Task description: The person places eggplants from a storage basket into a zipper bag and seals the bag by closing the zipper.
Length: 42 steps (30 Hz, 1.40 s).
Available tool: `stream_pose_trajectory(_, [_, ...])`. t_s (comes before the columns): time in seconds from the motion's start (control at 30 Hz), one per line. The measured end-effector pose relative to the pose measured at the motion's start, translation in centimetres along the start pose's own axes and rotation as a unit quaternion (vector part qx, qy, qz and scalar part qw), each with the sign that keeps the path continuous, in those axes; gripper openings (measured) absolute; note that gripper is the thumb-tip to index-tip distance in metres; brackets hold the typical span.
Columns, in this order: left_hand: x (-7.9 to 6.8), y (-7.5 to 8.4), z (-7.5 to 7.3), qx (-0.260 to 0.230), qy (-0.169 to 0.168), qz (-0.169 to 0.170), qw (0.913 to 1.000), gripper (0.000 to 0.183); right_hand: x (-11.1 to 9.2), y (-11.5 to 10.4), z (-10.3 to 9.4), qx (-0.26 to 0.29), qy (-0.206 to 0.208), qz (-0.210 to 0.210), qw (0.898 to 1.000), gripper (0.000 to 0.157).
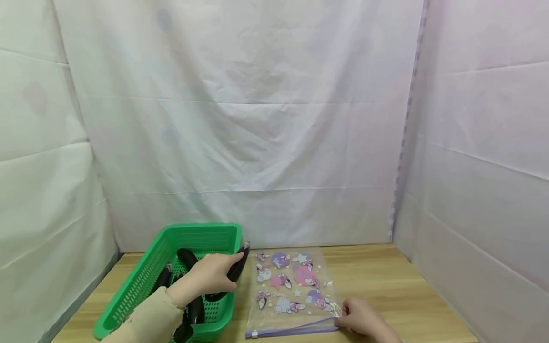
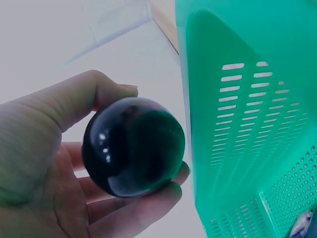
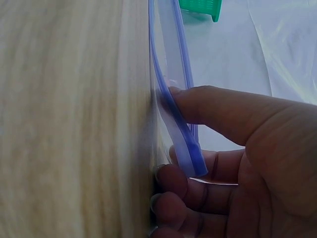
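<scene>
My left hand grips a dark purple eggplant above the right rim of the green basket. In the left wrist view the eggplant's rounded, glossy end faces the camera, with thumb and fingers curled around it. My right hand pinches the front right corner of a clear zip bag printed with pink and purple cartoon figures. Its purple zip edge lies between thumb and fingers in the right wrist view, parted a little there. A white slider sits at the strip's left end.
Several more eggplants lie inside the basket, partly hidden by my left arm. The wooden table carries both basket and bag. White cloth hangs behind it and along both sides.
</scene>
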<state>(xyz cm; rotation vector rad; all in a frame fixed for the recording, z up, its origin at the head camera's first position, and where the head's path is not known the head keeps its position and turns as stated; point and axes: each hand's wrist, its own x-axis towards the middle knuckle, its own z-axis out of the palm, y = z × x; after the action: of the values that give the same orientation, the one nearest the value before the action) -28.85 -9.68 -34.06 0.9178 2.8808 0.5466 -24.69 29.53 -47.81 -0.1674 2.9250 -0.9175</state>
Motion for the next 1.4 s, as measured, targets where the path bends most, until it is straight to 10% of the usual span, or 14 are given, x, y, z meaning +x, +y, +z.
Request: stream_pose_trajectory(1.4, [1.5, 2.2, 1.7, -0.012, -0.013, 0.034, 0.9993, 0.069, -0.3, -0.6, 0.1, 0.000, 0.021, -0.018, 1.000, 0.031])
